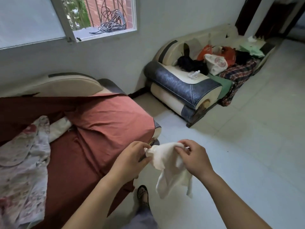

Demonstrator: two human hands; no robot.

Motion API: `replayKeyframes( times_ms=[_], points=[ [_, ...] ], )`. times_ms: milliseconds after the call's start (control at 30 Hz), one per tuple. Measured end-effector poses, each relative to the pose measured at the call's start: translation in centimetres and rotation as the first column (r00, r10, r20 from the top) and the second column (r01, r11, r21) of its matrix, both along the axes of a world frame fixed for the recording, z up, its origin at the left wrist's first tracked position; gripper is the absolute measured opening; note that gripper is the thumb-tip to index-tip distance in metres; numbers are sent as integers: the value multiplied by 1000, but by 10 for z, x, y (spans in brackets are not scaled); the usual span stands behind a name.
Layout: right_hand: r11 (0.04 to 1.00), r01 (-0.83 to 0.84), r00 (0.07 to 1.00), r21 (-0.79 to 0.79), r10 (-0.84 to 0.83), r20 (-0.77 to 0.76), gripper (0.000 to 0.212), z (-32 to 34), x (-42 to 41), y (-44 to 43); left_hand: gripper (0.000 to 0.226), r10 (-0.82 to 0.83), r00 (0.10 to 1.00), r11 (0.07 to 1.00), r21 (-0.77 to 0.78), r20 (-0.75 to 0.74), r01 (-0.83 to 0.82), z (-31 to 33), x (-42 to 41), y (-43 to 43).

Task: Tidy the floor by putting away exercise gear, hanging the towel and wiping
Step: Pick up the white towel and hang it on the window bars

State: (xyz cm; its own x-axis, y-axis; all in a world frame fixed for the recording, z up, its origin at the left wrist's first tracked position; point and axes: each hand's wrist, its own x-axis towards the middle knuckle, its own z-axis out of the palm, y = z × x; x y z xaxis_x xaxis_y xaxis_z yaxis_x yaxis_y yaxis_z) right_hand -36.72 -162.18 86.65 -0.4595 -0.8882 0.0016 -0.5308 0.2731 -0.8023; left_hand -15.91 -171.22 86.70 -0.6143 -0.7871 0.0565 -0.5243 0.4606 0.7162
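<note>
A white towel (170, 167) hangs in the air in front of me, above the pale tiled floor (247, 154). My left hand (132, 159) pinches its upper left corner. My right hand (194, 157) grips the upper right edge. The towel's lower part droops loose between my arms. No exercise gear is in view.
A sofa draped in red cloth (99, 126) with a floral sheet (21, 162) stands close on my left. A second sofa (181, 90) piled with clothes and bags sits by the far wall. My sandalled foot (143, 195) is below the towel. An open window (105, 19) is above.
</note>
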Motion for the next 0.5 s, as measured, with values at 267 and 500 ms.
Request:
replayKeyframes(
  times_ms=[267,500],
  points=[
    [995,79,997,59,-78,-27,3,16,-80,-167,29,-40,999,999,10,-6,40,13,-79,-189],
    [998,66,998,-8,-66,-8,4,28,-140,-276,38,-168,986,986,-7,2,168,18,-158,-303]
  ],
)
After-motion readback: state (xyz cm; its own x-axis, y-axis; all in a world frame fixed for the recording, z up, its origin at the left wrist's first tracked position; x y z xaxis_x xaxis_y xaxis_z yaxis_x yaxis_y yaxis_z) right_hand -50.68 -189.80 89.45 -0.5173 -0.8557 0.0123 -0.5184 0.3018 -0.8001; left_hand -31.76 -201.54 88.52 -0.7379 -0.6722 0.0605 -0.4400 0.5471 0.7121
